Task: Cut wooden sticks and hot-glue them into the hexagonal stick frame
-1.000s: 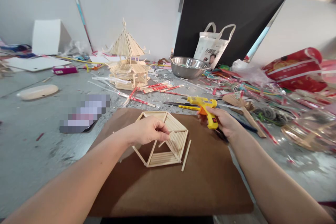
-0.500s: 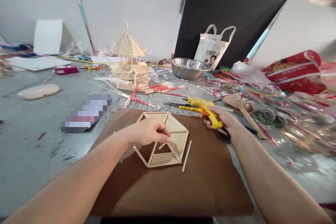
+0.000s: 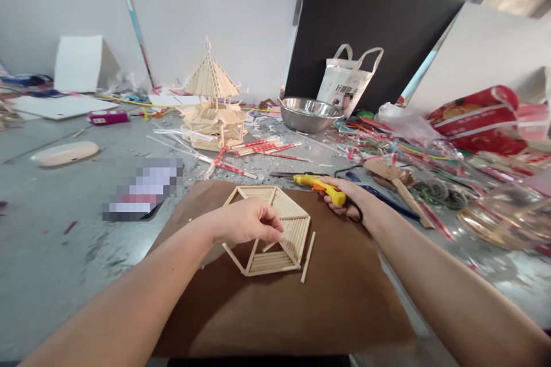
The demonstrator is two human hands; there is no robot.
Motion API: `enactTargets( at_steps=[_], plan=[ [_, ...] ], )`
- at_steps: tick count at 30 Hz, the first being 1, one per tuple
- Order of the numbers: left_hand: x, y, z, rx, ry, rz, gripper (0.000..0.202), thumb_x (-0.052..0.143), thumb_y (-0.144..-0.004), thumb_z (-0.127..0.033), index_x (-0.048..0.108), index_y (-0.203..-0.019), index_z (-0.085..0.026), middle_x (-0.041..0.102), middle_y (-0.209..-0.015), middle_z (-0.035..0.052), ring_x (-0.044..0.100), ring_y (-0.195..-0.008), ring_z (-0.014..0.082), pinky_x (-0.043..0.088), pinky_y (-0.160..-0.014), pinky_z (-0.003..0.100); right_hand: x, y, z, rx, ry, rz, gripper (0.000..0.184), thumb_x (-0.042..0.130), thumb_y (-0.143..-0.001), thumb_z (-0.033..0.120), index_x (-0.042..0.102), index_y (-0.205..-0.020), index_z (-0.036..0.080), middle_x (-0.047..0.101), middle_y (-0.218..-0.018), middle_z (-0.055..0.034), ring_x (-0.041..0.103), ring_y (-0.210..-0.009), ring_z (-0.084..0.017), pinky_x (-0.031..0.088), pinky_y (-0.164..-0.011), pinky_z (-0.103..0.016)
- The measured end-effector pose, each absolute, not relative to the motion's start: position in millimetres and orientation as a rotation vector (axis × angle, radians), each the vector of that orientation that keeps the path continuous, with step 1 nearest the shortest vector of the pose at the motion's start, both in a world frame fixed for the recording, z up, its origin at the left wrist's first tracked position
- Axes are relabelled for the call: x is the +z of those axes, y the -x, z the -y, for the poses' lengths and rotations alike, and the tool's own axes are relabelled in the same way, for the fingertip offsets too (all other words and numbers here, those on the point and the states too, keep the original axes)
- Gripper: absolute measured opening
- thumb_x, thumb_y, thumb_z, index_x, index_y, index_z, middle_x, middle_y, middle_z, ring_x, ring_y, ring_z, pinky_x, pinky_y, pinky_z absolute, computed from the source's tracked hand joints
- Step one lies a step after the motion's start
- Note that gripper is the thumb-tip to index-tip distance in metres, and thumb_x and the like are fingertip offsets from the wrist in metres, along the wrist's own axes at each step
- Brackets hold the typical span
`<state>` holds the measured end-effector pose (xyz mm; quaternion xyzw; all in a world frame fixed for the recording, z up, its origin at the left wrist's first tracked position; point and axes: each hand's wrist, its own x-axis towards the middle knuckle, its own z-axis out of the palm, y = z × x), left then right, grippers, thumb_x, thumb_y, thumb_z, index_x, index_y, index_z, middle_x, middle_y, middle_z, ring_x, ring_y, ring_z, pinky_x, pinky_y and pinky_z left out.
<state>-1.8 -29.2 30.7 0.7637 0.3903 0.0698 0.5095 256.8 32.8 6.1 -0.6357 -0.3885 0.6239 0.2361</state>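
Note:
A hexagonal panel of thin wooden sticks (image 3: 275,238) lies on a brown board (image 3: 279,304). My left hand (image 3: 249,221) rests on the panel's middle, its fingers pinched on a short stick there. My right hand (image 3: 348,198) is closed round a yellow glue gun (image 3: 321,183), which is held just off the panel's far right corner with its nozzle pointing left. A loose stick (image 3: 308,249) lies beside the panel's right edge.
A stick-built pagoda model (image 3: 212,104) stands behind, with red-wrapped sticks (image 3: 258,146) before it. A steel bowl (image 3: 310,113), a white tote bag (image 3: 346,80), red packages (image 3: 477,117) and coloured clutter fill the right. A blurred flat thing (image 3: 142,189) lies left.
My right hand has lifted the glue gun off the table and swung it left toward the stick panel. My left hand has stayed pinched on the panel.

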Motion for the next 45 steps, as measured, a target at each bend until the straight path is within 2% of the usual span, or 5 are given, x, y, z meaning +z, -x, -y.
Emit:
enactTargets(
  at_steps=[9,15,24,33,45],
  plan=[
    [30,2,27,0.193,-1.857,-0.95,0.024,0.057,-0.064,-0.037,0.063,-0.074,-0.016,0.055,-0.062,-0.0031,0.042,-0.056,0.008,0.032,-0.054,0.019,11,-251,-85,1.666,1.571,0.992,0.034,0.022,-0.085,0.04,0.038,-0.065,0.018,0.035,-0.038,0.0061,0.028,-0.027,-0.003,0.019,-0.027,-0.012],
    [28,3,27,0.179,-1.865,-0.959,0.025,0.056,-0.064,-0.038,0.063,-0.075,-0.016,0.054,-0.061,-0.0027,0.04,-0.055,0.0083,0.029,-0.052,0.02,16,-259,-56,1.687,1.542,1.106,0.029,0.039,-0.08,0.043,0.048,-0.073,0.016,0.043,-0.044,0.0042,0.032,-0.028,-0.003,0.02,-0.025,-0.014],
    [26,1,26,0.151,-1.854,-0.997,0.027,0.056,-0.064,-0.04,0.063,-0.075,-0.017,0.056,-0.062,-0.0028,0.041,-0.056,0.0086,0.03,-0.054,0.02,1,-256,-37,1.224,1.925,1.363,0.038,0.044,-0.075,0.05,0.049,-0.062,0.014,0.051,-0.048,-0.0005,0.041,-0.033,-0.007,0.028,-0.028,-0.019],
    [22,3,24,0.157,-1.857,-0.997,0.029,0.055,-0.065,-0.043,0.063,-0.077,-0.018,0.057,-0.066,-0.0024,0.043,-0.058,0.0088,0.031,-0.055,0.02,-3,-254,-39,0.499,2.227,1.653,0.049,0.05,-0.059,0.064,0.053,-0.047,0.016,0.058,-0.058,-0.009,0.057,-0.071,-0.023,0.037,-0.054,-0.026],
    [21,2,23,0.153,-1.844,-1.008,0.027,0.055,-0.065,-0.042,0.062,-0.075,-0.018,0.055,-0.063,-0.0031,0.041,-0.055,0.0081,0.03,-0.053,0.02,26,-296,-31,-0.072,2.421,1.601,0.051,0.031,-0.073,0.06,0.062,-0.087,0.022,0.062,-0.09,-0.0105,0.055,-0.085,-0.026,0.038,-0.065,-0.033]
  ],
)
